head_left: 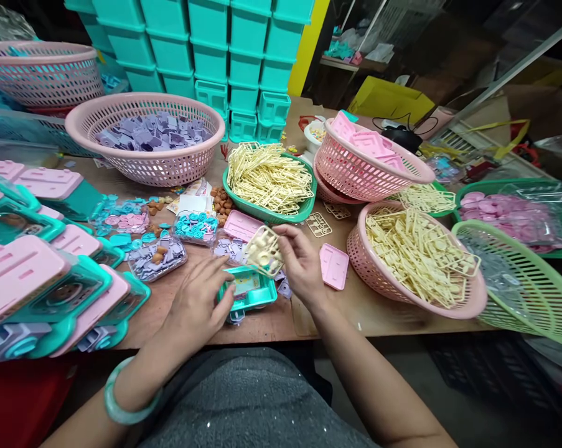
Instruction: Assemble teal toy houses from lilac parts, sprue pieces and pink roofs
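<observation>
A person works at a crowded counter [274,328], both hands meeting near the center of the frame. The right hand [304,264] grips a cream plastic frame [264,250] of molded pieces between thumb and fingers, holding it tilted above a teal tray [262,298]. The left hand [194,298], open with its fingers loosely extended, rests at the tray's left edge, a pale green bangle [115,395] circling the wrist below. Just right of the right hand, a pink panel [334,266] lies flat on the counter. Behind the hands stand a clear box of teal discs [195,227] and a green basket [281,216] heaped with cream frames; a pink basket [362,274] at center right carries more cream pieces. Toward the upper left, a larger pink basket [163,171] holds purple parts, while teal containers [210,28] rise in stacked columns at the top of the frame. Pink-topped teal boxes [19,274] crowd the left side, near a clear box of purple pieces [157,258].
</observation>
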A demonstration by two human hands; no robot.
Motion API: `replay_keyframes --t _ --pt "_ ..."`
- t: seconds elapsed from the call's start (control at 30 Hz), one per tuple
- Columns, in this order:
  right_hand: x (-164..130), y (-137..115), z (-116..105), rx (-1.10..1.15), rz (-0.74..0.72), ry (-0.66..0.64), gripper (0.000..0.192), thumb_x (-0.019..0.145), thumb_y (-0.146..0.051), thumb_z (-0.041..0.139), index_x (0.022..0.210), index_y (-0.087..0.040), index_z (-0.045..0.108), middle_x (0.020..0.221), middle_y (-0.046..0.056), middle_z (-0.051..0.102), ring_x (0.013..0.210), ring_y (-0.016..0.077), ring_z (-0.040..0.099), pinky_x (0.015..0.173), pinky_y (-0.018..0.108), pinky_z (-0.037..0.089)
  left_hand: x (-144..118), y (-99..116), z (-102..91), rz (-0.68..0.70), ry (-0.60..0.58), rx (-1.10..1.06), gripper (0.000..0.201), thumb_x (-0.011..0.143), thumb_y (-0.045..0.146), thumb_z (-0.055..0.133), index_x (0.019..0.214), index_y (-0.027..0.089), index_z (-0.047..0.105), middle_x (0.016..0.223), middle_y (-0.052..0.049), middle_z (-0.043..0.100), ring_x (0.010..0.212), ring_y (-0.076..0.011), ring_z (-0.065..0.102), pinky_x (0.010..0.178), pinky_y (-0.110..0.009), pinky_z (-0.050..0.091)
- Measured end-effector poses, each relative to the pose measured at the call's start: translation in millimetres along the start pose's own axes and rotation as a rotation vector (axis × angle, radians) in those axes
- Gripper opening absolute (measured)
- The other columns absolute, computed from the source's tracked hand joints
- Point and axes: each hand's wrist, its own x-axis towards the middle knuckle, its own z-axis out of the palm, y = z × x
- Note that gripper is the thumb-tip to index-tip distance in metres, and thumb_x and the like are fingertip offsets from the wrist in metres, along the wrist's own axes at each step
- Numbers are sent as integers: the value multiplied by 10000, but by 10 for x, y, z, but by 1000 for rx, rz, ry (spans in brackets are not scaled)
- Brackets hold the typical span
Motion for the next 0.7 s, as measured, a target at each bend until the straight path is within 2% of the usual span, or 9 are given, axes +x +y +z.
replay_keyframes --t 0.07,0.13,0.23,0.3,0.43,0.6,0.7 --pt "-55 -16 17 -216 -271 -152 227 1041 -247 493 1218 -232 633 1076 72 729 959 210 658 851 365 506 0 -16 -79 -93 -37 -149 152 933 271 570 1072 254 627 1306 -124 682 1250 -330 634 1064 -558 496" --pt "-90 -13 12 -406 -531 -278 259 1045 -194 481 1250 -211 638 997 75 748 951 224 650 863 381 494 -16 -43 -146 -198 -122 -293 325 897 297 643 1210 276 558 1340 -97 649 1285 -304 614 1089 -515 499" --pt "-116 0 -39 -524 -716 -360 277 1050 -157 466 1280 -151 619 933 86 746 962 237 622 859 376 490 -64 -100 -162 -278 -234 -434 665 815 315 763 1389 314 426 1452 -81 561 1398 -296 516 1184 -516 419" --pt "-126 -17 -96 -531 -723 -429 272 1051 -158 464 1278 -133 612 948 93 739 955 234 600 854 367 488 -91 -138 -130 -305 -260 -463 717 803 323 784 1419 327 417 1479 -76 538 1415 -304 498 1195 -527 403" --pt "-127 -116 -158 -530 -628 -565 257 1061 -192 441 1227 -151 633 964 88 716 939 232 558 841 367 468 -92 -170 -87 -314 -290 -526 678 794 335 803 1391 321 483 1449 -58 572 1379 -300 538 1172 -504 442" --pt "-107 -163 -16 -645 -475 -695 225 1051 -222 483 1167 -181 670 946 70 690 931 236 503 830 358 431 -70 -189 -83 -311 -273 -529 651 783 332 812 1365 301 520 1413 -64 611 1366 -305 554 1149 -499 468" --pt "-107 -142 21 -644 -431 -689 224 1051 -237 484 1134 -172 682 965 79 688 922 235 494 821 354 422 -93 -226 -62 -289 -271 -509 662 803 338 799 1392 303 497 1444 -77 588 1361 -304 559 1146 -509 469"
